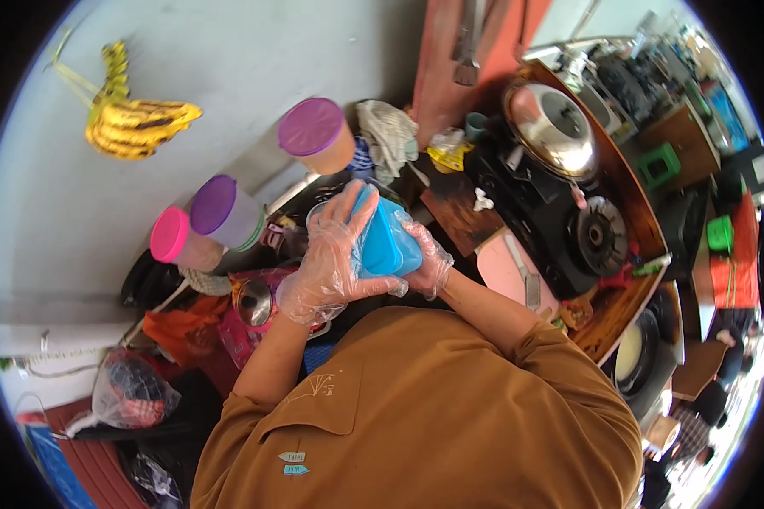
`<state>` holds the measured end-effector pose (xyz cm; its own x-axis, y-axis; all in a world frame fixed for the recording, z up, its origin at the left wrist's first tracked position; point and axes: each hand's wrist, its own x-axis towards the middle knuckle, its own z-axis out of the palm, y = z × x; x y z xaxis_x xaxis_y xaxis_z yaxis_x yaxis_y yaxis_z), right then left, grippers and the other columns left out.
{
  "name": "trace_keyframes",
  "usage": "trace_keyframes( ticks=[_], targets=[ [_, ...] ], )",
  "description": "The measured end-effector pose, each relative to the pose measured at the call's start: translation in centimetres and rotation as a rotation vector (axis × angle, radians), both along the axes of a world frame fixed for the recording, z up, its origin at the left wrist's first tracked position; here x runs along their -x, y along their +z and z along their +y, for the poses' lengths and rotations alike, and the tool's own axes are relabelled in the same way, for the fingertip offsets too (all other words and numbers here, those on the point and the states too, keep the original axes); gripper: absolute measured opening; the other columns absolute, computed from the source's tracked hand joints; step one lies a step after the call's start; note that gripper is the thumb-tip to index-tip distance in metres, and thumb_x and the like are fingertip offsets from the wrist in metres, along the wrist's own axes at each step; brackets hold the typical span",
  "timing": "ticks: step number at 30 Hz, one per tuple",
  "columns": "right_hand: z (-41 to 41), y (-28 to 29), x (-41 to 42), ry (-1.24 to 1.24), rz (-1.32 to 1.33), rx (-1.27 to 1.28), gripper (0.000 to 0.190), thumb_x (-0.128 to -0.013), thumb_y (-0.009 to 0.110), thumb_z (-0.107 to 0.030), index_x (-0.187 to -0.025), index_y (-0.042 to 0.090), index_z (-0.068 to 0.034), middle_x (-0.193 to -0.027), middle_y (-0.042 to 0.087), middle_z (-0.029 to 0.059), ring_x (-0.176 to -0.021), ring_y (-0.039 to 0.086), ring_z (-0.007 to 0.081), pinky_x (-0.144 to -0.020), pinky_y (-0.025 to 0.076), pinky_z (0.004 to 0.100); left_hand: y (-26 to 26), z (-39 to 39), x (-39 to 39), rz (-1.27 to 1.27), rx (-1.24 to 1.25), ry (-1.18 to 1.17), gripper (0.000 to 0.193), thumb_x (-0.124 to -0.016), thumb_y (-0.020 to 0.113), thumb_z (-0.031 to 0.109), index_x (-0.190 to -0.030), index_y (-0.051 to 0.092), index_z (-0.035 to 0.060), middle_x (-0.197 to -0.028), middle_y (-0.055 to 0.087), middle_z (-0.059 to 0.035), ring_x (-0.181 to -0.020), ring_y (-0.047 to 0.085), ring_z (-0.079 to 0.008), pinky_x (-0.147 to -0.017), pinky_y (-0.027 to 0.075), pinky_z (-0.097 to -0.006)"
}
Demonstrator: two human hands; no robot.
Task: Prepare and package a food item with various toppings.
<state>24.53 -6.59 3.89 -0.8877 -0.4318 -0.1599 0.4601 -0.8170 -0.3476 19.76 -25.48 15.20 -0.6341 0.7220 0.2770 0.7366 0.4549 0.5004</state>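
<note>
My left hand (331,254), in a clear plastic glove, spreads over the lid side of a blue plastic container (382,245). My right hand (428,257), also gloved, holds the same container from its other side. The container is tilted in front of my chest, and its contents are hidden. Behind it stands a tub with a purple lid (312,130), beside a striped cloth (387,137). A pink cutting board (500,270) with a metal-bladed tool (532,289) lying on it is to the right of my right hand.
A black gas stove (522,216) at the right carries a lidded steel pan (551,130). At the left are a purple-lidded tub (223,210), a pink-lidded tub (178,238) and a small metal bowl (254,302). Bananas (137,127) hang on the wall. Several people are far off at lower right.
</note>
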Motion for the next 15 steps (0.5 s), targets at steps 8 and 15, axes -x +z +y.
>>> trace_keyframes(
  ticks=[8, 15],
  targets=[
    [-6.5, -3.5, 6.7, 0.135, -0.035, 0.03, 0.077, -0.095, 0.061, -0.052, -0.155, 0.037, -0.011, -0.152, 0.048, 0.0152, -0.138, 0.05, 0.0334, -0.117, 0.038, 0.0541, -2.5, -4.6, 3.7, -0.094, 0.286, 0.3, 0.128, -0.059, 0.087, 0.052, -0.16, 0.025, 0.0038, -0.161, 0.027, -0.0306, -0.143, 0.035, -0.0504, -0.116, 0.029, -0.0579],
    [-11.4, -6.0, 14.7, 0.159, -0.07, 0.266, 0.076, -0.098, 0.049, -0.065, -0.156, 0.038, -0.018, -0.157, 0.043, 0.0118, -0.142, 0.043, 0.0338, -0.115, 0.036, 0.0584, -4.0, -5.5, 9.1, 0.076, 0.423, 0.431, 0.098, -0.078, 0.077, 0.048, -0.156, 0.037, 0.0041, -0.16, 0.035, -0.0249, -0.145, 0.034, -0.051, -0.111, 0.028, -0.0719]
  ],
)
